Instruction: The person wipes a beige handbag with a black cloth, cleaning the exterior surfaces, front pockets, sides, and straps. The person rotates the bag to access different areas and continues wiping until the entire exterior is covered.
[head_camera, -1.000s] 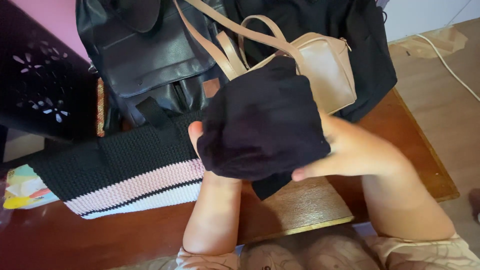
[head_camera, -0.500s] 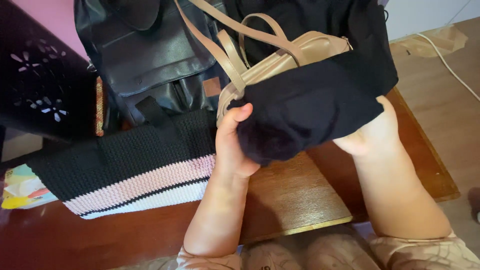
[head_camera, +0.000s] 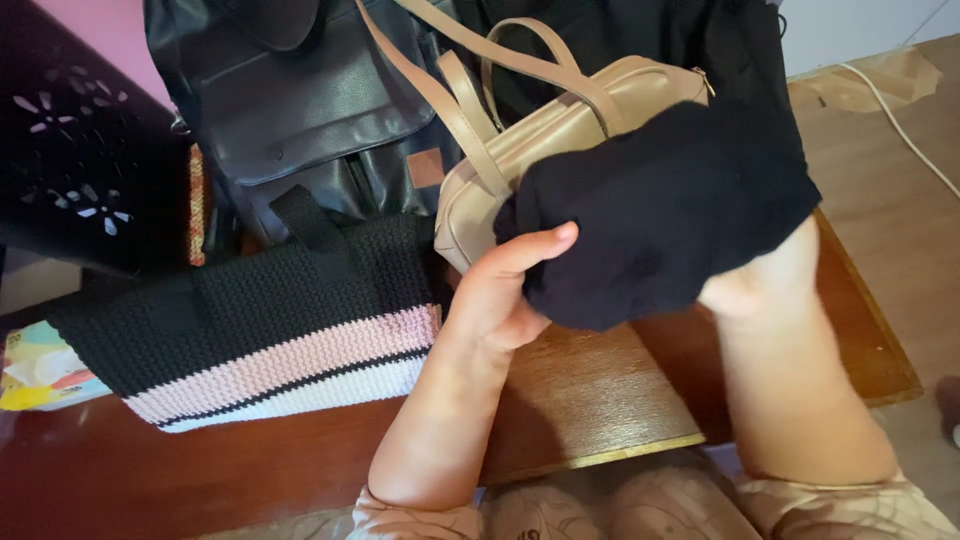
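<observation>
2 hands share the black cloth (head_camera: 660, 215): your left hand (head_camera: 500, 290) grips its near-left end, thumb stretched across the front and fingers tucked behind, while your right hand (head_camera: 755, 280) is closed on the lower right edge from underneath, mostly hidden by the fabric. The cloth hangs bunched between them, above the wooden table (head_camera: 590, 400), with its long axis running from your left hand up and away to the right. It lies just beyond your left thumb and directly over your right hand, so both hands are equally on it. Right behind the cloth, touching or nearly touching it, the tan handbag (head_camera: 520, 160) lies tilted with its straps running away from you; whether the cloth rests on the bag you cannot tell. Left of your left hand, close by, lies the crocheted bag (head_camera: 250, 320) in black with pink and white stripes. Beyond that stands the black leather backpack (head_camera: 300, 100), well past your fingertips.
</observation>
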